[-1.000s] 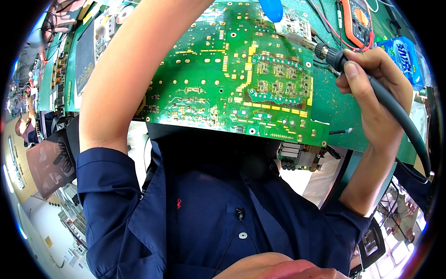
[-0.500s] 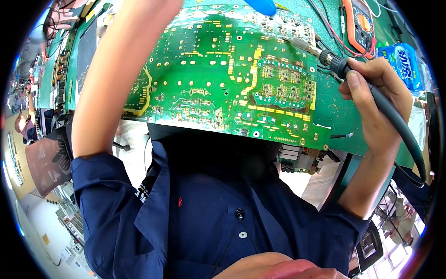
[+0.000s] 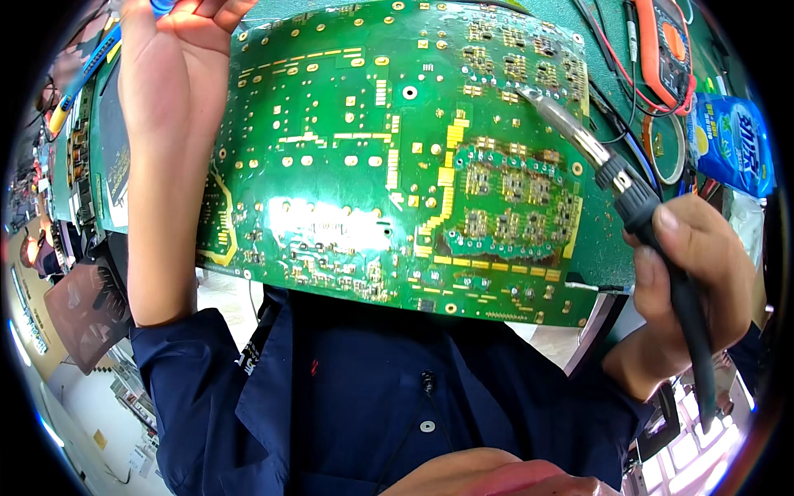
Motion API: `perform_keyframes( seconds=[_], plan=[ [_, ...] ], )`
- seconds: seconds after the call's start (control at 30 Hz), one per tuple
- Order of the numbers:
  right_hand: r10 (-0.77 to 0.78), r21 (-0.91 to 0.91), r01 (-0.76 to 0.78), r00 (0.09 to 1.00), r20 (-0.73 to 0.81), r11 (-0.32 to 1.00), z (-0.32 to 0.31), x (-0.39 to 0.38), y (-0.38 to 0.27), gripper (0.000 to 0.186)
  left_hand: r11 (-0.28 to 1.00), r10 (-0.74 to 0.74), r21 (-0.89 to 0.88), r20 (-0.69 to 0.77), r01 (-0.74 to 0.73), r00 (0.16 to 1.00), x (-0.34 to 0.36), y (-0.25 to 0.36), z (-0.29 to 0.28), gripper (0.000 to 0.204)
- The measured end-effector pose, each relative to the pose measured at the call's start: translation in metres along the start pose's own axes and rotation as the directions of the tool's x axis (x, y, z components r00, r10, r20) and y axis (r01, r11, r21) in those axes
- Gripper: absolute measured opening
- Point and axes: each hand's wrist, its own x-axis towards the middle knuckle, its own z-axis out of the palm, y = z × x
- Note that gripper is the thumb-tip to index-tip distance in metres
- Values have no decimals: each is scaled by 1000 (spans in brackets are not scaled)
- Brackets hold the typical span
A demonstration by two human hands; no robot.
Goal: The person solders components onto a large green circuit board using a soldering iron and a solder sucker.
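Observation:
My left hand (image 3: 174,62) is at the upper left, its fingers curled round a blue object (image 3: 161,7) mostly cut off by the frame's edge; that forearm lies over the left part of a large green circuit board (image 3: 314,107). My right hand (image 3: 695,273) grips the dark handle of a soldering iron (image 3: 583,140), thumb and fingers round it. The metal tip reaches the upper right component groups of the board, on or just above them; I cannot tell which. Glare whitens a patch at the board's lower middle.
An orange multimeter (image 3: 666,54) with red and black leads stands at upper right, beside a blue soft packet (image 3: 728,145). A yellow-and-blue tool (image 3: 78,87) lies at upper left. A chair (image 3: 87,310) and a distant co-worker (image 3: 40,244) are at the left.
My left hand has moved leftward, away from the board's top middle, with the blue object. My right hand with the iron has dropped lower, and the board now appears lower in view.

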Motion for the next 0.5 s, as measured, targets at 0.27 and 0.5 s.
perform_keyframes(
  seconds=[0.27,0.5],
  plan=[
    [-6,-74,-1,995,-97,997,-21,-8,5,30,988,-155,27,129,153,979,6,7,-29,56],
    [20,23,-21,1000,14,1000,-19,-5,5,33,978,-209,41,197,204,958,9,9,-43,58]
  ],
)
